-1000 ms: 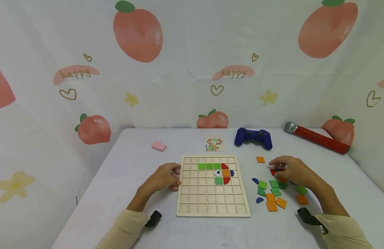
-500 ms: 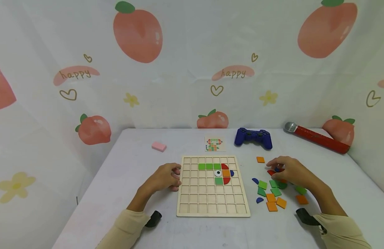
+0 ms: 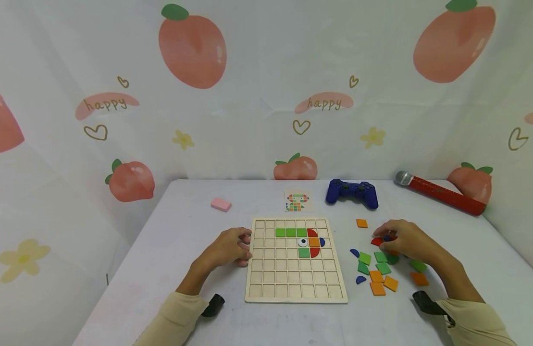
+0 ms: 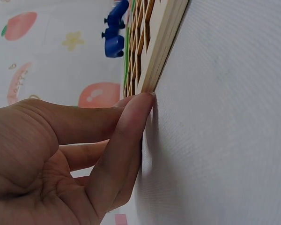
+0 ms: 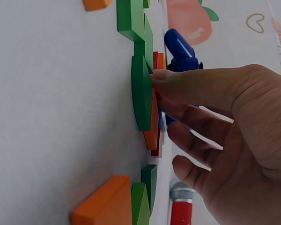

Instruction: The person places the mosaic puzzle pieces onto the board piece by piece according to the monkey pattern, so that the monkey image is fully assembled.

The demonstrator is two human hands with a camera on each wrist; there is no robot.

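Observation:
In the head view my left hand holds the left edge of a wooden grid board. The left wrist view has fingertips against the board's side, low by the table. Green squares, red quarter-rounds, an orange square, a blue half-round and an eye tile lie in its cells. My right hand hovers low over loose tiles, fingers loosely bent, its tips at a red half-round tile. In the right wrist view the thumb tip is beside a green rounded tile. The palm hides some tiles.
Loose green tiles, orange tiles and blue half-rounds lie right of the board. Behind it are a pattern card, a pink block, a blue game controller and a red microphone.
The red half-round tile has turned and shifted slightly under my right fingertips, which moved only a little. My left hand and the board have stayed put.

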